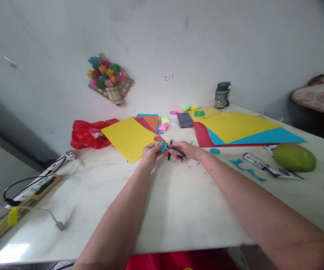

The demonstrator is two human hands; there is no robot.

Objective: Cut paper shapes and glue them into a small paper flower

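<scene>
My left hand [151, 153] pinches a small piece of blue paper [162, 147] above the middle of the table. Dark-handled scissors [178, 151] are gripped in my right hand [188, 150], their blades pointing left at the blue paper. Whether the blades are apart is too small to tell. Just beyond my left hand lies a yellow sheet [130, 138], partly over red and orange sheets. A dark pen-like stick [169, 156] shows beneath the hands. To the right of my right hand lies a cut blue circle [214, 151].
Yellow, blue and red sheets [240, 127] overlap at the back right. A green fruit [294, 157], tubes [282, 173] and blue scraps [246, 169] lie on the right. A red plastic bag [87, 135], a power strip [38, 189] and cables are on the left. A bottle [222, 95] stands behind.
</scene>
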